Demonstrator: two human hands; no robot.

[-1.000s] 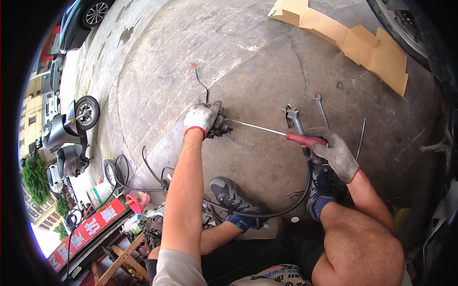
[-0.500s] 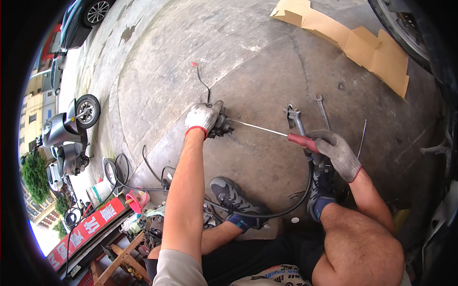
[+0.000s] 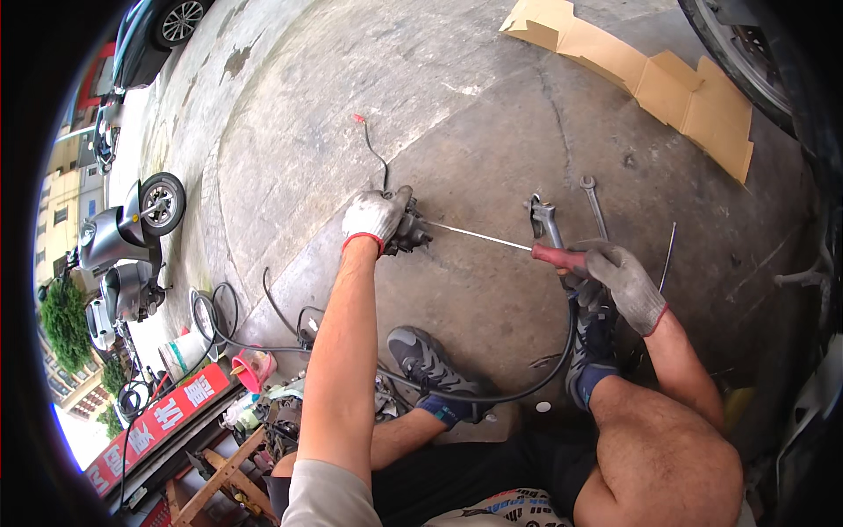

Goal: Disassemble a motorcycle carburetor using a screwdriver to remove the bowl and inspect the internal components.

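Note:
My left hand [image 3: 373, 215], in a whitish work glove with a red cuff, is closed around a dark, greasy metal part [image 3: 409, 230] low over the concrete. Its exact kind is hard to make out. A thin black cable [image 3: 378, 158] with a red end runs away from the part across the floor. My right hand [image 3: 625, 279], in a dirty grey glove, grips the red handle of a long screwdriver [image 3: 559, 257]. The thin shaft points left, and its tip reaches the part's right side; whether it touches is unclear.
An air gun [image 3: 546, 220] on a black hose [image 3: 527, 393] and a wrench [image 3: 593, 204] lie beside my right hand. Farther right is a thin metal rod [image 3: 668, 255]. Unfolded cardboard [image 3: 659, 88] lies at the far right. Left are a pink container [image 3: 253, 371] and a parked scooter [image 3: 123, 241].
My right hand has turned slightly and its fingers have shifted on the screwdriver handle, which has moved a touch to the right. My left hand holds the part in nearly the same place.

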